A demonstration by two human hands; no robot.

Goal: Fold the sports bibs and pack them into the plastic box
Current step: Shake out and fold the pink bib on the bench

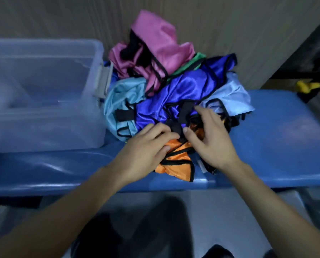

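crumpled multicoloured bibs (177,90) heaped on bench beside clear plastic box (43,94).

Blue glossy worktop (278,146) against a wall. Clear plastic box (43,101) stands at left. Heap of bibs (174,90) lies just beside it.

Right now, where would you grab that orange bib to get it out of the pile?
Probably by its black-edged front end, coming from the near side. That end lies free on the bench, while the far end is tucked under the blue bib, so pulling toward you should slide it out.
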